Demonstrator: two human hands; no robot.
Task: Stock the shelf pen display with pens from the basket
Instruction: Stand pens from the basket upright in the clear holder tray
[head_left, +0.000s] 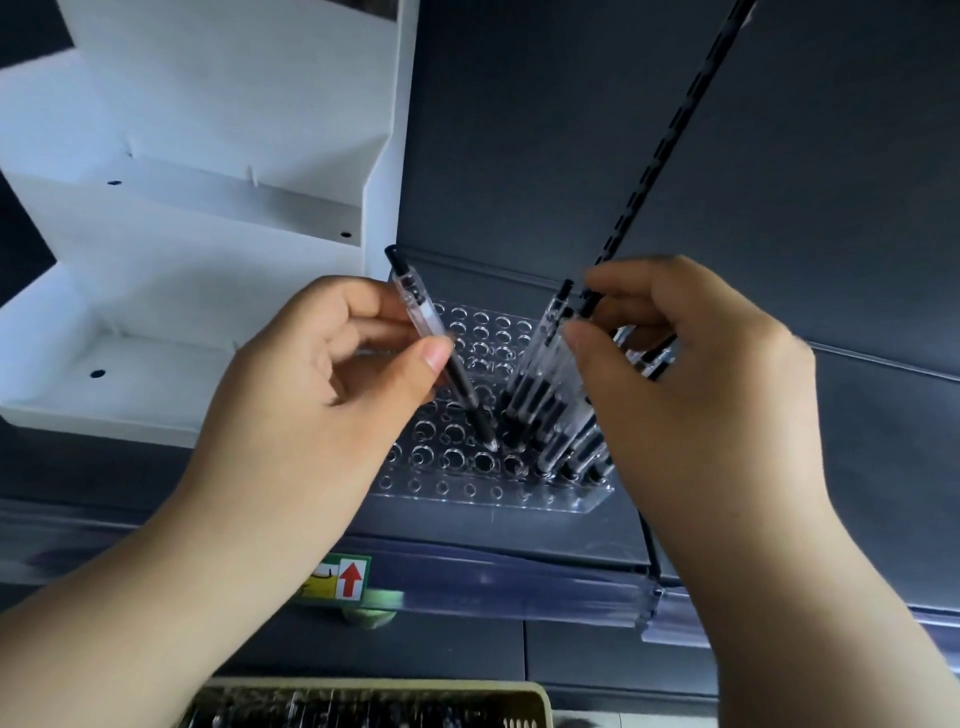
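Basket (540, 699) sits at bottom edge closest to me, below the shelf (779, 467), contents blurred but look like more pens. My left hand (311, 395) holds one clear black-ink pen (431, 332), thumb and fingers clamped on the barrel around its middle. Long axis is tilted: cap end up and to the left, tip down and to the right, landing at the holes of the clear pen display (519, 501), just left of the seated pens (540, 395). Tip looks to be touching or just above a hole rim, can't tell which. An open hole (483, 460) lies right below the tip, so I judge the move as stand the pen up straighter and drop it in. My right hand (691, 395) is over the filled side, fingers curled, thumb and forefinger pinching the seated pens' tops, leaning them right, away from the incoming tip. Left half of the display is unfilled. White tiered stand (208, 234) to the left, not involved
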